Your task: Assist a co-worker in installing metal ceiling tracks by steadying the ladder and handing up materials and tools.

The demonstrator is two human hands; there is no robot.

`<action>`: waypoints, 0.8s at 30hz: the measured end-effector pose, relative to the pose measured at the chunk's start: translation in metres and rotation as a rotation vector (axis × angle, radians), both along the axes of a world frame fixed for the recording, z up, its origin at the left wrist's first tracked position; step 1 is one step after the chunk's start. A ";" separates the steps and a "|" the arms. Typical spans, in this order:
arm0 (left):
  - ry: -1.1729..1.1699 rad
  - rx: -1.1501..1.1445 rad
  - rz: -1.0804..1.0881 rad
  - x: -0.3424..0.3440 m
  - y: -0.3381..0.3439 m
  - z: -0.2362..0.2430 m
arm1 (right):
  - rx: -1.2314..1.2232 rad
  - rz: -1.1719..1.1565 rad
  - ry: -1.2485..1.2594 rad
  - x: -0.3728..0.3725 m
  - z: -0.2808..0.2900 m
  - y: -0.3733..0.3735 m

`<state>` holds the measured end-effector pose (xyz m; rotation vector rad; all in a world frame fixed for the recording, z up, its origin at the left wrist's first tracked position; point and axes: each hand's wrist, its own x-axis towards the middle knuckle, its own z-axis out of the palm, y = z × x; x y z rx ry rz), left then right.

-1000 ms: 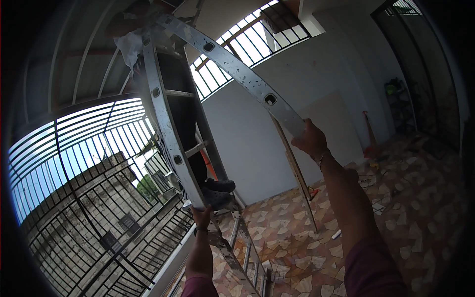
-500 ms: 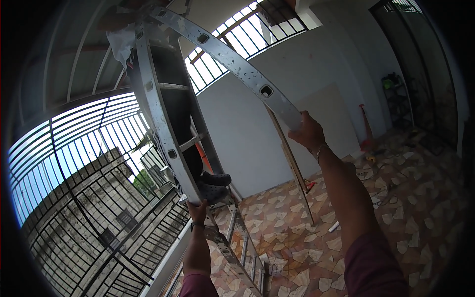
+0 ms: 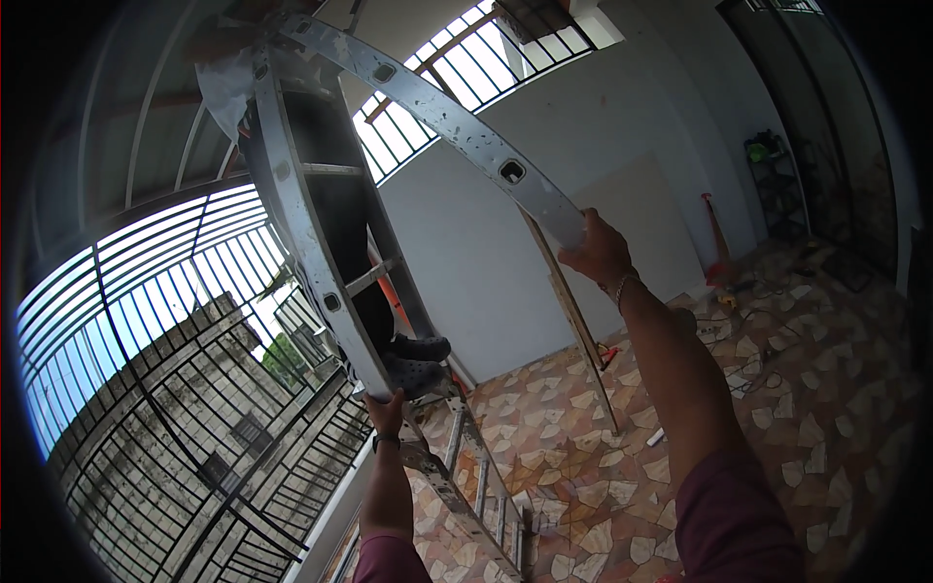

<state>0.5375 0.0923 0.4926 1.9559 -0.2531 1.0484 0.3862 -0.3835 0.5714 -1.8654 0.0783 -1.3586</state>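
Note:
A paint-speckled aluminium folding ladder (image 3: 437,119) rises in front of me. My right hand (image 3: 595,248) grips the end of its slanting rail, right of centre. My left hand (image 3: 385,416) holds the upright side rail lower down, just beneath the grey clogs (image 3: 413,377) of another person (image 3: 374,311) standing on the ladder. That person's legs, in dark trousers, show between the rails; the upper body is mostly hidden behind the ladder's top and a pale cloth (image 3: 224,92). The ladder's lower section (image 3: 468,520) runs down toward the floor between my forearms.
Black barred grille (image 3: 146,389) fills the left. Behind the ladder are a white wall (image 3: 457,253) and leaning wooden planks (image 3: 573,316). A red long-handled object (image 3: 717,262), cables (image 3: 753,379) on the patterned tile floor (image 3: 603,505), a dark shelf (image 3: 773,185) and a glass door (image 3: 836,126) are at right.
The ladder, both my hands and the person's feet sit slightly further up and left in the picture than a second ago, along with the background. Both my hands keep their grip.

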 end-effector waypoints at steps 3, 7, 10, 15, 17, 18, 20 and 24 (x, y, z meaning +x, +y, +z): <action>0.036 0.012 0.012 -0.002 -0.004 0.002 | 0.002 -0.002 0.003 0.001 -0.001 -0.002; 0.024 0.015 0.017 0.000 0.001 0.000 | -0.008 0.003 -0.019 0.003 -0.001 -0.001; 0.008 0.005 -0.004 -0.001 -0.001 0.001 | -0.006 -0.009 -0.031 0.004 -0.002 -0.002; 0.013 0.032 0.040 -0.003 -0.003 0.001 | -0.024 -0.018 0.001 0.002 -0.002 -0.002; 0.027 0.029 0.035 -0.003 0.000 0.002 | -0.038 -0.018 0.005 0.003 -0.002 -0.002; 0.042 0.026 0.029 -0.002 0.002 0.002 | -0.034 -0.018 0.009 0.004 -0.001 -0.002; 0.030 0.029 0.036 -0.004 -0.001 0.002 | -0.029 -0.018 0.018 0.002 -0.001 -0.001; 0.028 0.010 0.009 -0.009 -0.008 0.004 | -0.022 -0.019 0.029 -0.001 -0.001 -0.003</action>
